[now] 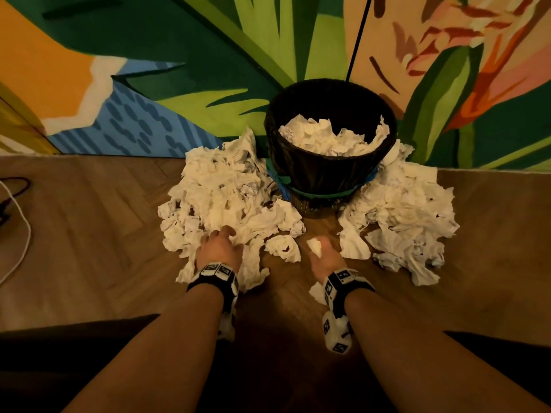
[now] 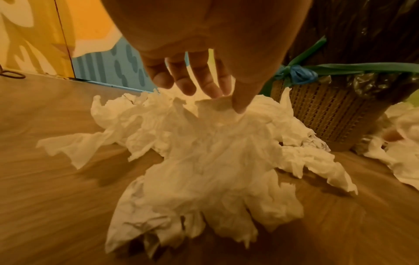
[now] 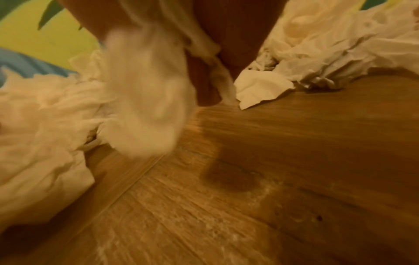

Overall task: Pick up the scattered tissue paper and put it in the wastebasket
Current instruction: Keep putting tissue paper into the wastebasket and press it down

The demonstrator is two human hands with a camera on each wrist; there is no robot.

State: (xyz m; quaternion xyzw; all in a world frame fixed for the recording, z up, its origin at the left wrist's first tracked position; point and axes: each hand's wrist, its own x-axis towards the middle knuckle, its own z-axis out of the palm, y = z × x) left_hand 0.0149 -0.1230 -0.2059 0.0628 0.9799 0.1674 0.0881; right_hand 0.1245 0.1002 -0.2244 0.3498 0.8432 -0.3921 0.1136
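Wooden floor [image 1: 89, 234], one wastebasket [image 1: 328, 174], two tissue heaps, left hand [image 1: 219, 248] fingers spread, right hand [image 1: 323, 257] gripping tissue wad [image 1: 314, 246]

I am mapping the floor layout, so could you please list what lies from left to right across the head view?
White cable → left tissue pile → wastebasket → right tissue pile.

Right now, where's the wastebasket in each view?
Head: wastebasket upper centre, against the painted wall, tissue paper inside.
Left wrist: right edge, woven base under a green band.
Right wrist: not in view.
Shared landmark: left tissue pile beside the basket.
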